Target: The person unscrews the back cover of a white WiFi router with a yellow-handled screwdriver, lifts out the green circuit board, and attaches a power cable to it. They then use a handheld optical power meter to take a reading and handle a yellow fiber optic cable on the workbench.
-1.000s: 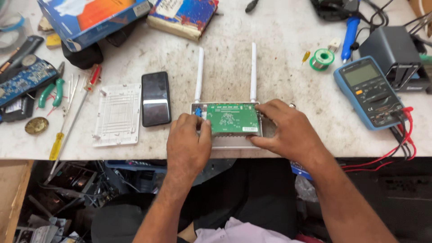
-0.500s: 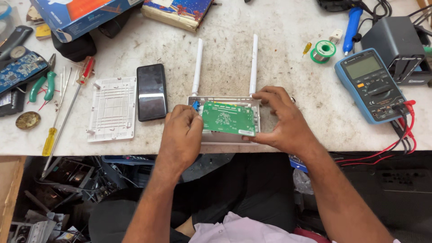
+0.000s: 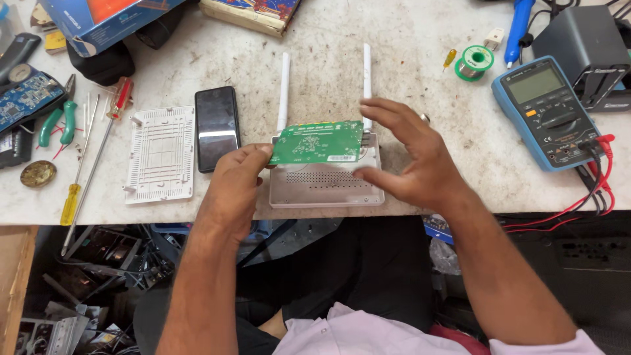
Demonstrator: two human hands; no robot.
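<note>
Board (image 3: 315, 141) now lifted off casing (image 3: 327, 187).

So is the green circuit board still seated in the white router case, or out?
Out. The left hand holds the green circuit board lifted above the open white case, its left end pinched.

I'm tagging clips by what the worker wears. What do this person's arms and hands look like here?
Both forearms are bare, with no gloves or watch. The left hand wears nothing that shows. The right hand has a ring on one finger. A pale pink shirt shows at the bottom edge, its short sleeve reaching the right upper arm.
</note>
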